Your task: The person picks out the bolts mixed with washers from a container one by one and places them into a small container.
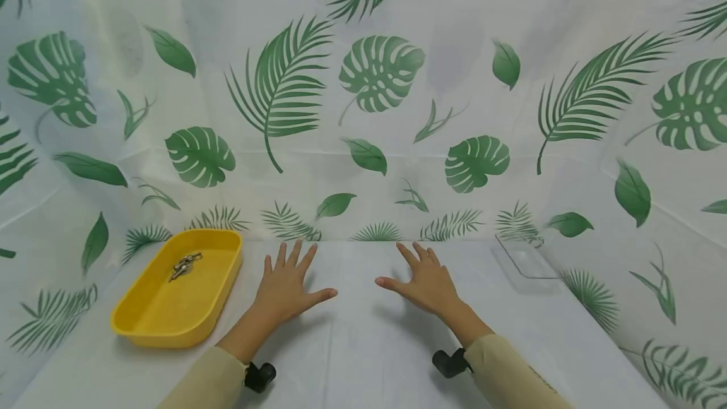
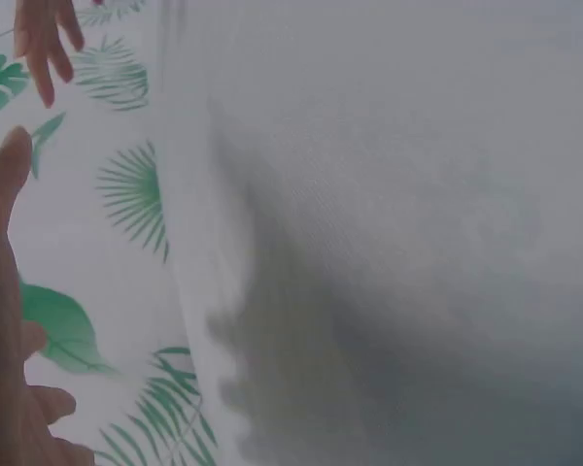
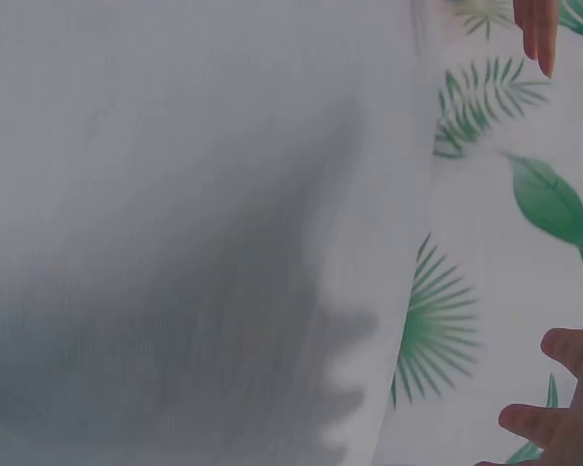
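Both hands reach forward over the white table with fingers spread and nothing in them. My left hand point(image 1: 286, 287) is nearest to a yellow tray point(image 1: 218, 298), which stands to its left. Inside that tray, toward the back, lies a small cluster of silver metal pieces point(image 1: 184, 265) that look like keys. To the right, my right hand point(image 1: 427, 281) has its thumb pointing toward the left hand. A clear, shallow, box-like container point(image 1: 531, 278) sits at the back right, beyond the right hand. Each wrist view shows part of its own hand at the edge and the other hand's fingers above.
White cloth point(image 1: 358, 346) covers the table. Behind it and at both sides hangs a white sheet with green leaf prints point(image 1: 380, 74). Black wrist cameras point(image 1: 260, 377) are strapped below both hands, at the sleeve cuffs. The hands cast soft shadows on the cloth.
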{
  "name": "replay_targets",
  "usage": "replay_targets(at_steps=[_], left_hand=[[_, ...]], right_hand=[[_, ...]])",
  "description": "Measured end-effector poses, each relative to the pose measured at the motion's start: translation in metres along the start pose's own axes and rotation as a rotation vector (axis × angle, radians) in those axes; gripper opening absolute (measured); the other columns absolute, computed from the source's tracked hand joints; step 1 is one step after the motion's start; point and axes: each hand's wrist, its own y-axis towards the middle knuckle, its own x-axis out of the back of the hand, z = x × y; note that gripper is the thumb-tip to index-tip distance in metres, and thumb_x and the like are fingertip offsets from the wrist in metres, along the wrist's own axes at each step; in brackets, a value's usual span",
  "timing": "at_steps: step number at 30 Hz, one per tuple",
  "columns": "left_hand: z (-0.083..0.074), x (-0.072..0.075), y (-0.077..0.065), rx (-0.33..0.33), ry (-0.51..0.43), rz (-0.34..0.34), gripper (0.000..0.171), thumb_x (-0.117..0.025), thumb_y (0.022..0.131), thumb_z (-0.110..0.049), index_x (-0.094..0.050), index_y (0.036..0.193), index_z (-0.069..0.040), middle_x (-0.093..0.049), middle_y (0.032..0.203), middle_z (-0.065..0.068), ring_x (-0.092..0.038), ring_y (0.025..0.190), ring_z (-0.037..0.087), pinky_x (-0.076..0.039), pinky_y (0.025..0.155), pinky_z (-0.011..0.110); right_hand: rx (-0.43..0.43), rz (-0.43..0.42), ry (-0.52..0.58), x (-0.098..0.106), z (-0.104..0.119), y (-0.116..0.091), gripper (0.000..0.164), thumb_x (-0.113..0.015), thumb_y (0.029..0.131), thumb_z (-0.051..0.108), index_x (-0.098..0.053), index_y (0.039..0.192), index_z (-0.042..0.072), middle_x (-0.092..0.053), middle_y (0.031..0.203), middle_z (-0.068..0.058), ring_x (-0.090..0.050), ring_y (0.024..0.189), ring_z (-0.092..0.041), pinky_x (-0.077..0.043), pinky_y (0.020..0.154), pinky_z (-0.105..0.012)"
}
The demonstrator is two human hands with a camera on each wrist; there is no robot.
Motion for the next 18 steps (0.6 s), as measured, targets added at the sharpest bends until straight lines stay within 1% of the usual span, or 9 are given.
replay_targets(at_steps=[2,4,6,9,11,14,17,18], left_hand=[[0.007,0.004,-0.009,-0.021,-0.020,-0.041,0.100,-0.055,0.086,-0.077,-0.025,0.162,-0.020,-0.022,0.169,0.017,-0.016,0.156,0.045,-0.015,0.122,0.071],[0.016,0.010,-0.020,-0.044,-0.036,-0.091,0.095,-0.057,0.090,-0.070,-0.026,0.162,-0.018,-0.026,0.167,0.016,-0.021,0.155,0.043,-0.017,0.123,0.069],[0.026,0.017,-0.031,-0.058,-0.055,-0.127,0.090,-0.060,0.092,-0.064,-0.026,0.162,-0.017,-0.029,0.166,0.016,-0.023,0.155,0.042,-0.017,0.124,0.067],[0.043,0.030,-0.047,-0.050,-0.055,-0.173,0.084,-0.062,0.093,-0.058,-0.031,0.160,-0.017,-0.035,0.164,0.015,-0.028,0.153,0.040,-0.018,0.124,0.065],[0.055,0.039,-0.059,-0.024,-0.055,-0.196,0.081,-0.064,0.094,-0.054,-0.034,0.159,-0.015,-0.038,0.162,0.015,-0.029,0.152,0.041,-0.019,0.124,0.065],[0.076,0.051,-0.073,0.024,-0.058,-0.258,0.075,-0.066,0.094,-0.048,-0.040,0.155,-0.011,-0.043,0.158,0.019,-0.033,0.148,0.044,-0.022,0.121,0.067],[0.099,0.062,-0.086,0.098,-0.069,-0.315,0.074,-0.066,0.095,-0.046,-0.041,0.154,-0.007,-0.044,0.155,0.024,-0.036,0.144,0.048,-0.026,0.118,0.069],[0.107,0.064,-0.090,0.130,-0.083,-0.327,0.075,-0.064,0.096,-0.046,-0.039,0.154,-0.006,-0.042,0.155,0.025,-0.035,0.143,0.049,-0.025,0.118,0.069]], right_hand=[[0.005,0.002,0.072,-0.003,0.007,-0.001,0.100,-0.060,0.081,0.078,-0.035,0.159,0.023,-0.034,0.163,-0.020,-0.031,0.150,-0.048,-0.038,0.110,-0.072],[0.009,0.008,0.153,-0.006,0.015,-0.001,0.098,-0.060,0.082,0.077,-0.034,0.159,0.023,-0.033,0.164,-0.019,-0.033,0.150,-0.045,-0.040,0.110,-0.069],[0.015,0.011,0.229,-0.009,0.025,-0.002,0.096,-0.061,0.084,0.075,-0.033,0.160,0.023,-0.032,0.164,-0.017,-0.034,0.150,-0.042,-0.038,0.112,-0.068],[0.036,0.007,0.319,-0.015,0.039,-0.003,0.094,-0.062,0.085,0.072,-0.033,0.160,0.022,-0.033,0.165,-0.013,-0.033,0.152,-0.037,-0.034,0.117,-0.066],[0.056,-0.004,0.373,-0.020,0.048,-0.003,0.093,-0.065,0.085,0.069,-0.034,0.159,0.021,-0.035,0.164,-0.011,-0.033,0.152,-0.036,-0.033,0.118,-0.065],[0.080,-0.011,0.437,-0.029,0.063,-0.003,0.091,-0.067,0.086,0.066,-0.035,0.159,0.022,-0.038,0.163,-0.009,-0.034,0.152,-0.033,-0.033,0.119,-0.062],[0.105,-0.004,0.488,-0.039,0.077,-0.003,0.091,-0.068,0.086,0.064,-0.034,0.159,0.023,-0.038,0.163,-0.008,-0.033,0.152,-0.034,-0.033,0.120,-0.062],[0.109,0.004,0.500,-0.043,0.082,-0.003,0.091,-0.068,0.086,0.064,-0.033,0.159,0.024,-0.037,0.164,-0.007,-0.033,0.153,-0.033,-0.033,0.120,-0.062]])
